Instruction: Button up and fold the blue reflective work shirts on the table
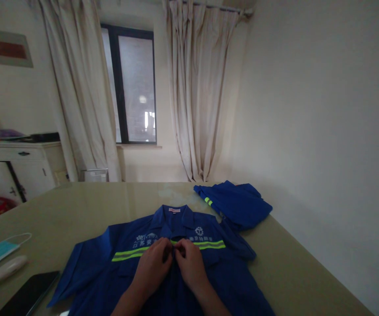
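A blue short-sleeved work shirt (94, 254) lies spread face up on the table, its collar pointing away from me. White lettering and a yellow-green reflective stripe cross the chest. My left hand (155, 261) and my right hand (189, 261) meet at the front placket, level with the stripe. Both have thumb and fingers pinched together on the shirt's front edges. Whether a button sits between the fingertips is hidden.
Another folded blue garment (235, 204) lies at the table's right edge, by the wall. On the left are a face mask (0, 253), a white oval object (8, 268) and a black phone (30, 294). Curtains (199, 87) and a window (137, 87) stand beyond the table (100, 202).
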A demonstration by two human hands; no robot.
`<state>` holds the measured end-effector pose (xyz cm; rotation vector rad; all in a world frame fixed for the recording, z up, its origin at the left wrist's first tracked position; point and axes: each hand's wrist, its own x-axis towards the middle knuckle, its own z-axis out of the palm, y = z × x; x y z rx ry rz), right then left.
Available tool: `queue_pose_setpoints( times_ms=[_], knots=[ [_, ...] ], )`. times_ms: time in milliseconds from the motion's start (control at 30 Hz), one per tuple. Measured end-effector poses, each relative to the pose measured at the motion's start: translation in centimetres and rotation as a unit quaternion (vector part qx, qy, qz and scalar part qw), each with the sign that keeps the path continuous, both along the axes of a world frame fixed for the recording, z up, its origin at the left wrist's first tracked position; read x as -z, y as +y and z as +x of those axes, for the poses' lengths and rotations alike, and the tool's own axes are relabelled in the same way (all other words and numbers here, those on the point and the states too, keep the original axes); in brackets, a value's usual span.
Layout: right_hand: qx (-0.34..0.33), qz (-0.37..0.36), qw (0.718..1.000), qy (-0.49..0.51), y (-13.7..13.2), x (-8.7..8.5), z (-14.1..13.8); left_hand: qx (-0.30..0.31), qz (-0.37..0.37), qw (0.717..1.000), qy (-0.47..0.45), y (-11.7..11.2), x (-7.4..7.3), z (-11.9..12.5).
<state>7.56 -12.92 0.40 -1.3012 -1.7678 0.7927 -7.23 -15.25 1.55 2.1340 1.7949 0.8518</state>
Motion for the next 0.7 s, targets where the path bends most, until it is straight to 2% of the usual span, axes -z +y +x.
queue_pose_setpoints(
  times_ms=[467,700],
  knots=[
    [0.035,0.040,0.998,-0.041,-0.16,-0.41,-0.42,-0.019,-0.033,0.999,0.032,-0.27,-0.27,-0.12],
    [0.028,0.025,0.999,-0.021,0.15,-0.02,-0.40,-0.023,-0.039,0.999,-0.012,-0.28,-0.30,0.23]
  ],
)
